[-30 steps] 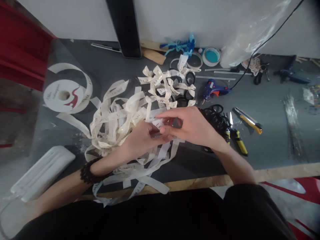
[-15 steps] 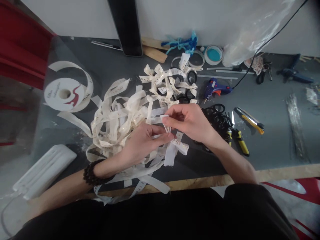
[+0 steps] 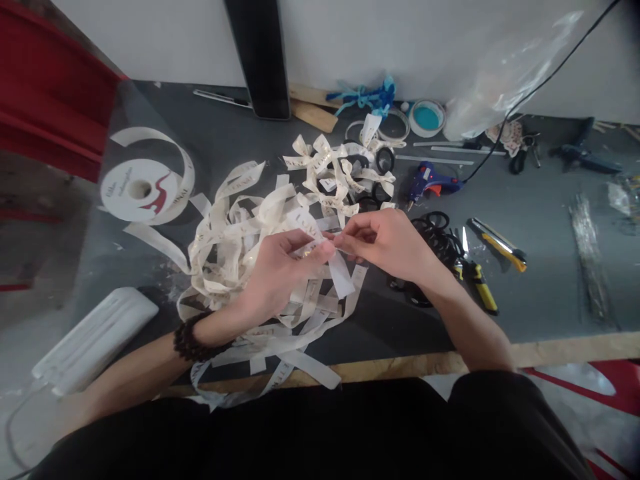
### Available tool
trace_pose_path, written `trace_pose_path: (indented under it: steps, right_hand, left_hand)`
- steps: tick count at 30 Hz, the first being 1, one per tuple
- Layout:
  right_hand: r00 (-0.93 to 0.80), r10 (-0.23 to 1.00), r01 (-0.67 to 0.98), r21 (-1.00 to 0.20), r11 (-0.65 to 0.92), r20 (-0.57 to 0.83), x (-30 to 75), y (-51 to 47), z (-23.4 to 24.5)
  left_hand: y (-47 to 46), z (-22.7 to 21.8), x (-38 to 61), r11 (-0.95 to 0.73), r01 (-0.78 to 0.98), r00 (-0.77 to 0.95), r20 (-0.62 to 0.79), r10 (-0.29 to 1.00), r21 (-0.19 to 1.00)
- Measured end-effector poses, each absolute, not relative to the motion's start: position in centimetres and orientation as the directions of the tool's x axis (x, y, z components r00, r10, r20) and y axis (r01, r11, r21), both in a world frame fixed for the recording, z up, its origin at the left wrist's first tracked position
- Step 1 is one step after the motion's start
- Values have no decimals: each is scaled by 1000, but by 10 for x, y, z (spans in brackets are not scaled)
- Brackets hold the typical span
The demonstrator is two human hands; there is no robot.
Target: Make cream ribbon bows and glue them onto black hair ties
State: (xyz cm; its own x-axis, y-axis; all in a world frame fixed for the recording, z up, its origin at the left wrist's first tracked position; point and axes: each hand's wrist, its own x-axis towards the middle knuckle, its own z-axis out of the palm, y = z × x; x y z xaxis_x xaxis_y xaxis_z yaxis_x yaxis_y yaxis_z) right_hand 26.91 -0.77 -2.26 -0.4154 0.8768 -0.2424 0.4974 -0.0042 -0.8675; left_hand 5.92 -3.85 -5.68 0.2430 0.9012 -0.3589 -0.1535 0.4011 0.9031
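Between my hands is a white printed ribbon [image 3: 341, 275], one end hanging below the fingertips and a lettered part rising above them. My left hand [image 3: 287, 267] is closed on it with thumb and fingers. From the right, my right hand [image 3: 383, 241] pinches the same ribbon close to the left thumb; the exact hold is partly hidden by the fingers. Under and left of the hands lies a loose heap of cream ribbon [image 3: 225, 247] with printed lettering. Just beyond them is a cluster of tied ribbon bows [image 3: 320, 160] with black hair ties [image 3: 385, 160].
A ribbon spool [image 3: 115, 190] lies at left, near a white power strip [image 3: 95, 340]. To the right are more black hair ties [image 3: 435, 230], a blue glue gun [image 3: 433, 183], yellow-handled snips [image 3: 481, 287] and a utility knife [image 3: 500, 245]. A dark phone-like slab [image 3: 260, 60] leans at the back.
The ribbon has been turned: its lettered part now points up and left, where a loop stuck out at lower right before. My right hand has dropped slightly, fingertips meeting the left thumb.
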Motion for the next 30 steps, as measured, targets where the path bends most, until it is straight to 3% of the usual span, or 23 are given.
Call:
trace_pose_path:
  steps: [6,12,20,25,30]
  right_hand:
    - [-458,865,505,-861,62,-206,270,-6,-24]
    - [-480,845,511,-858,49,-237,280,0,-17]
    - [-449,864,583,-808,90,-228,283,1,-16]
    - [-448,872,616,-775,141,-198,284,1,-14]
    - [-429,892,663,-720,205,-141,284,0,-8]
  left_hand:
    - [-40,-64,61,350,-129,194,-322,927,928]
    - [-39,-62,60,332,116,162,-347,924,936]
    - [-32,-58,59,368,305,202,-437,877,879]
    - [-32,-56,58,303,368,296,-420,858,879]
    - [-36,-51,58,273,381,248,-382,890,883]
